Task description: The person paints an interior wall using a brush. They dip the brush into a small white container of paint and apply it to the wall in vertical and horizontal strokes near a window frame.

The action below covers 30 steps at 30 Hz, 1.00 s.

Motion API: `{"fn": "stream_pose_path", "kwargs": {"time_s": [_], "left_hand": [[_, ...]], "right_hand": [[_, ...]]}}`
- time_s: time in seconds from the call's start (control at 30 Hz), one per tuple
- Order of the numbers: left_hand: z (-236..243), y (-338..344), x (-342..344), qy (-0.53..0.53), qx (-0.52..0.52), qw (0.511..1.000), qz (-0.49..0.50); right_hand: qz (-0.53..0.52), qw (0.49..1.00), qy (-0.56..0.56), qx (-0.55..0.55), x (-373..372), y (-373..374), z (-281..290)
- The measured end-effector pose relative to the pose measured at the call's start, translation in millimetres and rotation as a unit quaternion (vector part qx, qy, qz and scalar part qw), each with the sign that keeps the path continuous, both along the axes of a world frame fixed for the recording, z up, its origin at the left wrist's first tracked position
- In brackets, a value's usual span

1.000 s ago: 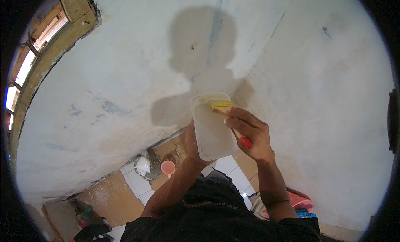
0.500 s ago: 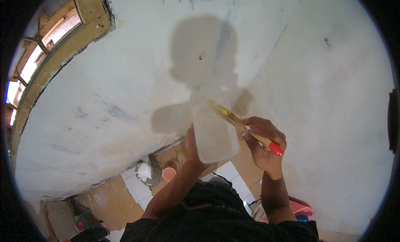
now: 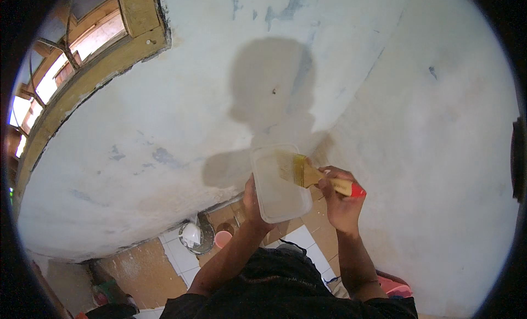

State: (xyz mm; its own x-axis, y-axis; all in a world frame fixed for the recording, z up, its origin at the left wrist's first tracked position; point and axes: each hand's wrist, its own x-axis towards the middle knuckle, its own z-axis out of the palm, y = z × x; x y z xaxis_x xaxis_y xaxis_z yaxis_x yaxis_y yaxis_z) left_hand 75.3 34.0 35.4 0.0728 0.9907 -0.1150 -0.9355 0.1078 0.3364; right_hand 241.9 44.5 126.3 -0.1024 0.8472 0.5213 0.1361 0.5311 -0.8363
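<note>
My left hand grips a translucent plastic container by its left side and underside, with some fingers hidden behind it. Whitish contents fill part of the container; I cannot tell how deep they are. Closed around the handle of a flat paintbrush is my right hand. The brush has a wooden handle with a red end and a yellowish band, and its broad face is turned toward me. Its pale bristles reach over the container's right side, inside the rim.
Ahead stands a whitish wall with grey-blue patches and my shadow, meeting another wall on the right. A wooden window frame is at upper left. On the floor are a bucket with something white, a pink cup and a pink-red item.
The brush has turned from edge-on to flat, and its bristles have moved lower over the container. My right hand has shifted slightly left. The whole view has tilted a little.
</note>
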Motion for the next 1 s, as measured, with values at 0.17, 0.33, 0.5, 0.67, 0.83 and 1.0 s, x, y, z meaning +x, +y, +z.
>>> {"fn": "stream_pose_path", "kwargs": {"time_s": [0.17,0.33,0.5,0.67,0.83,1.0], "left_hand": [[10,-2,-6,-0.056,0.027,0.998,-0.017],[9,-1,-11,-0.004,0.043,0.999,0.028],[1,7,-26,0.035,0.049,0.997,0.053],[23,-1,-41,0.019,0.028,0.996,0.080],[24,-3,-46,-0.003,0.042,0.993,0.112],[22,-9,-60,0.042,0.031,0.987,0.152]], "right_hand": [[-0.003,0.930,0.263,-0.255,-4,18,-3],[0.038,0.886,0.335,-0.319,-4,35,0],[0.075,0.883,0.380,-0.264,-22,69,42],[0.084,0.955,0.283,-0.010,-61,103,172],[-0.016,0.927,0.028,0.374,-80,135,297],[-0.127,0.670,-0.233,0.694,-95,155,327]]}}
